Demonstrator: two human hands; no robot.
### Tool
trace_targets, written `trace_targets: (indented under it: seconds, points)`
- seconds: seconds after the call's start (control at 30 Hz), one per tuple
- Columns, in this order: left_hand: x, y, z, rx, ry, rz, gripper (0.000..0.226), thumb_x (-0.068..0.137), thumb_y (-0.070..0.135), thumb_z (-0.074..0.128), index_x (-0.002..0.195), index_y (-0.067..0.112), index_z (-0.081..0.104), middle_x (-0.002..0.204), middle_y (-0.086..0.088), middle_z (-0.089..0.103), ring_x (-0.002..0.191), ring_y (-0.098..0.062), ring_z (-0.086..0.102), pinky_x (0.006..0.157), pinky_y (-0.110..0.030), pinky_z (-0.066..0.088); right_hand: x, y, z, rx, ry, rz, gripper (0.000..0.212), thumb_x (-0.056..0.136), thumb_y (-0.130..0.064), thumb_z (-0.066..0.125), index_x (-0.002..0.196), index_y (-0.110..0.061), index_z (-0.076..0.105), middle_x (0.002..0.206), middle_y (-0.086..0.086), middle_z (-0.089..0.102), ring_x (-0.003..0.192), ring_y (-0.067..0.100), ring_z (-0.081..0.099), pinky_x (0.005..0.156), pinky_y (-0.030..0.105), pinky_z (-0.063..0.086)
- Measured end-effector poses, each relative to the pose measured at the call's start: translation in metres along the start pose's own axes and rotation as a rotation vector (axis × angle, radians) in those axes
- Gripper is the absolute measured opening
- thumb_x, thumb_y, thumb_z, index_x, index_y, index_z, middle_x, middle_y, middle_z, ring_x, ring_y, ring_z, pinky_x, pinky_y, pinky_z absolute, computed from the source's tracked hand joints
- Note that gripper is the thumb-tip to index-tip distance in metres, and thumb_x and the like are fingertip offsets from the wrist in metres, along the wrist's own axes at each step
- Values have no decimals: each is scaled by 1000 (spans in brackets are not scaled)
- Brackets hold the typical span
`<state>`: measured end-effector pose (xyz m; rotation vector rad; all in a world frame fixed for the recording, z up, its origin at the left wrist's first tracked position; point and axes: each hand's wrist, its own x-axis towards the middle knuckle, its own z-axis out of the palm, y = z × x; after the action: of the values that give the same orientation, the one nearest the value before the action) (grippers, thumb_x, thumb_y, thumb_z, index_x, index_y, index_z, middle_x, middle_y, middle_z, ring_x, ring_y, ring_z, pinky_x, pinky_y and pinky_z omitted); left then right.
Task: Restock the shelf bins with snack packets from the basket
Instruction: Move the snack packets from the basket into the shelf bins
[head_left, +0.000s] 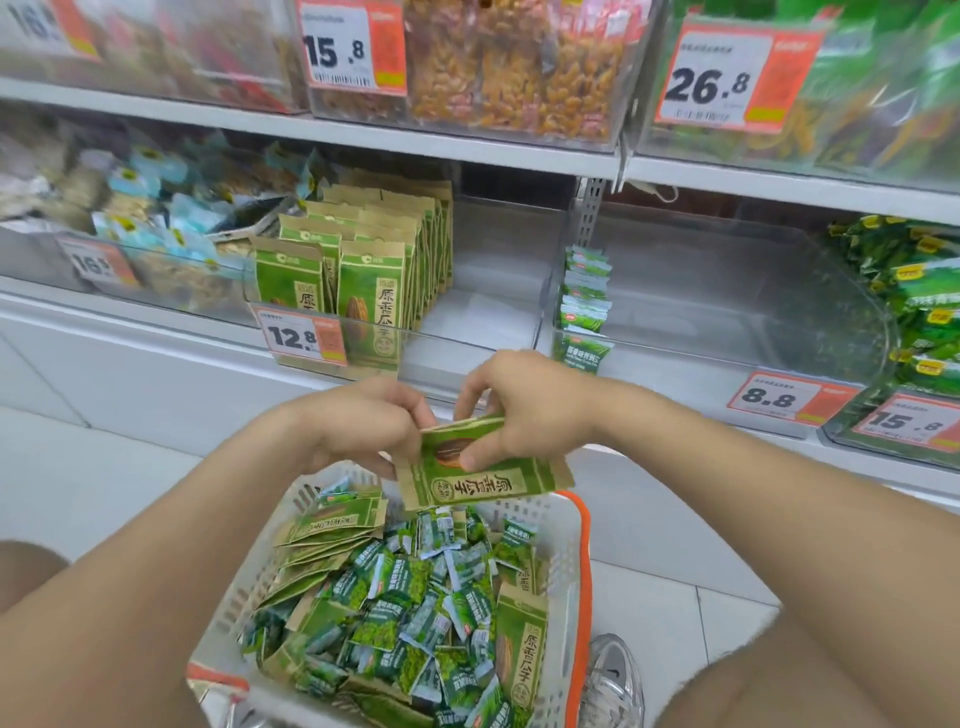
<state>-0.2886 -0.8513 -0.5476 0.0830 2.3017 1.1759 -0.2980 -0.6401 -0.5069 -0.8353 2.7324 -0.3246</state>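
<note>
Head view: my left hand (363, 421) and right hand (519, 410) both pinch a small stack of brown-green seed packets (483, 480), held flat just above the white basket (563, 561). The basket holds more of these among many small green sachets (415, 597). Ahead, the clear bin (483, 317) with the 12.8 tag (298, 338) has upright packets (363, 280) at its left side; its front wall lies between them and my hands.

Green-and-tan paper seed packet (485, 475): brown seed motif. White perforated plastic basket (249, 577): orange handle (582, 623). Small green-and-white foil sachets (415, 597). White card price label (304, 338): orange block, black numerals.
</note>
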Motion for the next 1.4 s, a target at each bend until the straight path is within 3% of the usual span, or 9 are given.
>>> trace_targets:
  seconds: [0.13,0.33,0.47,0.57,0.7,0.9,1.13,1.23,1.4]
  points:
    - [-17,11,1,228,5,192,18,69,27,74,82,17,66,69,6,62,67,-15,59,65,-35,45,4,-10,-15,116,289,-54,68,59,-62,93,116,-36,67,90,-17,61,98,14,58,80,31,46]
    - [-24,9,-3,-234,191,332,31,91,25,82,119,21,71,109,-1,80,101,-23,77,94,-49,61,22,-15,-27,411,671,28,52,74,-69,80,112,-34,70,90,-13,73,93,13,68,78,34,54]
    - [-26,11,-9,-448,255,316,38,102,52,59,131,30,68,123,9,76,117,-14,71,109,-51,50,33,-15,-29,588,578,45,32,87,-50,79,86,-18,75,78,4,77,76,28,74,68,53,60]
    - [-29,17,-5,-432,395,361,47,104,65,39,128,39,68,120,19,75,113,1,69,104,-34,53,38,-23,-28,693,506,-3,21,91,-32,81,90,-11,77,82,9,78,78,30,76,69,46,62]
    - [-28,21,0,-591,577,409,43,110,53,32,116,34,69,106,14,79,102,-2,74,81,-20,58,43,-31,-32,857,452,-18,16,94,-23,78,93,-7,74,80,4,78,61,8,69,53,19,49]
    - [-15,11,-6,-546,809,412,49,111,51,38,102,18,74,96,-7,79,95,-30,75,90,-59,58,59,-36,-14,1046,316,35,33,104,-36,62,117,-8,71,99,11,80,87,23,77,78,38,64]
    - [-9,8,-24,-362,1130,347,62,108,56,33,75,15,64,69,-2,67,71,-28,66,69,-51,54,82,-52,-2,725,387,-78,31,98,-44,67,124,-29,63,107,-7,77,93,17,75,80,50,64]
    - [-8,11,-36,-276,1143,324,54,113,42,30,76,20,62,70,5,62,71,-17,58,67,-41,44,87,-54,-9,611,659,-106,30,97,-45,67,120,-28,60,110,-14,73,104,16,69,91,42,57]
    - [2,-5,-51,-245,1207,221,27,95,12,53,112,29,67,116,1,60,107,-24,60,101,-49,48,95,-49,-32,643,1032,-122,27,101,-35,67,117,-18,54,100,-12,74,88,14,68,75,31,49]
